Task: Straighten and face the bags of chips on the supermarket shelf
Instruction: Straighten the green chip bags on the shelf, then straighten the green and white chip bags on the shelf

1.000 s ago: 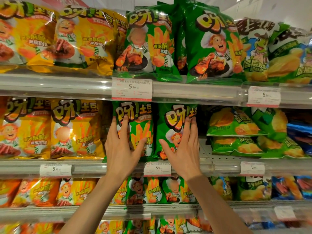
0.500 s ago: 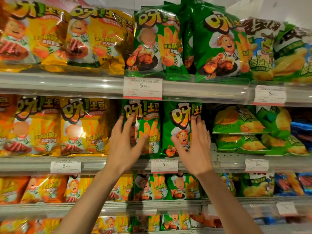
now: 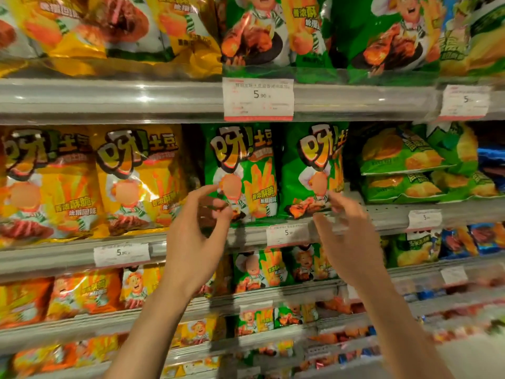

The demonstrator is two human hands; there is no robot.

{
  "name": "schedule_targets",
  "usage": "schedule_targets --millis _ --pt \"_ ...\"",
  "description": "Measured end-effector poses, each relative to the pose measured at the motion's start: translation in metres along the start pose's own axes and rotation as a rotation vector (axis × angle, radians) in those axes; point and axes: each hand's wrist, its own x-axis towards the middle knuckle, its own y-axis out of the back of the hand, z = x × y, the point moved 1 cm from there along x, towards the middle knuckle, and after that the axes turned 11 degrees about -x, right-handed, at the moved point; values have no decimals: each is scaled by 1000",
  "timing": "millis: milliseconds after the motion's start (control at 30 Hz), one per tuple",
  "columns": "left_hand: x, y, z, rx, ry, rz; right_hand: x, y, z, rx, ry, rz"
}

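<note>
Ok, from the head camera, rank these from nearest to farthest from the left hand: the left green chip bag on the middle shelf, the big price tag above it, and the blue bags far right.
1. left green chip bag, right at the left hand fingertips.
2. big price tag, upper shelf edge.
3. blue bags, far right.

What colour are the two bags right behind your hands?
Green bags, seen in the head view.

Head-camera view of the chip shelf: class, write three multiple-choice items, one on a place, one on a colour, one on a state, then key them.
1. Where do the flat-lying bags sit?
A right of the green bags
B left of the yellow bags
C top shelf

2. What colour are the two bags just beyond the hands?
A blue
B green
C yellow

3. What are the left hand and right hand doing?
A gripping bags
B holding nothing
C carrying a tag

Answers: A, they lie stacked at the right; B, both green; B, fingers loose, off the bags.
</note>
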Motion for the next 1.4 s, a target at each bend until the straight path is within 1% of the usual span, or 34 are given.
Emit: schedule_targets --millis 100,200,333,433,533,633,733,833,1033,1167,1233,1300,1333,1400 --pt "-18 -9 -4 -83 140 -99 -30 -1 9 110 -79 -125" --pt "-37 -26 -11 -139 250 -137 -51 -5 30 171 -165 -238" --pt "-59 -53 -19 -117 319 -155 -56 5 62 212 -220 -272" --pt "-67 -83 -13 -147 351 -110 -46 20 93 247 -222 -264" --pt "-66 -124 3 -161 336 -43 -28 39 128 296 -216 -294" --pt "-62 -175 23 -175 318 30 -9 66 167 309 -166 -336" --pt "-58 -219 45 -183 290 71 11 95 199 311 -136 -330" --pt "-51 -248 60 -188 275 111 29 117 222 308 -94 -287" --pt "-28 -285 83 -92 181 145 59 140 244 327 -82 -247" --pt "-5 -296 91 29 54 159 74 152 236 352 -54 -80" --pt "11 -297 89 120 19 126 85 157 231 284 -5 37" --pt "28 -299 88 212 24 88 102 160 229 130 109 182" --pt "34 -301 88 233 46 66 113 160 229 51 144 222" --pt "45 -306 90 251 82 17 136 158 233 -74 144 249"
